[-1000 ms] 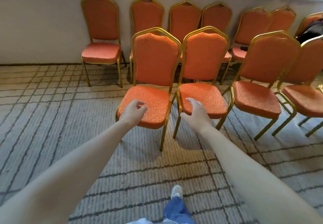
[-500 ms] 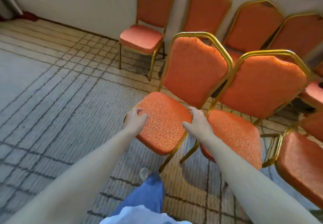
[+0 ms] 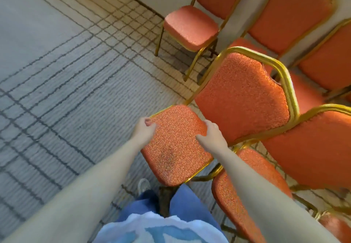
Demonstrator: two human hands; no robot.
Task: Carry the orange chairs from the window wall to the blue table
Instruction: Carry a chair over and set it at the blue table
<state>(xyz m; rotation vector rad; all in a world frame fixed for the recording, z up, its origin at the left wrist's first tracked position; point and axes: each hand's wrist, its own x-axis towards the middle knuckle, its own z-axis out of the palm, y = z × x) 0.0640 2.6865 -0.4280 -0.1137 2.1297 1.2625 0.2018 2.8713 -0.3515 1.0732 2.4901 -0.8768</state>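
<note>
My left hand (image 3: 143, 129) grips the left seat edge of the orange chair (image 3: 174, 148), right hand (image 3: 210, 134) curled round the right edge. It sits near the carpet's (image 3: 66, 91) wall edge. Likely risk: its frame snags the neighbouring chair (image 3: 313, 148) just beside it.

Open carpet (image 3: 57, 94) left of the front chair (image 3: 176, 148), free passage there. Right side blocked by the neighbour chair (image 3: 311, 148) just beside it. Wall chairs (image 3: 190, 26) crowd the space behind.
</note>
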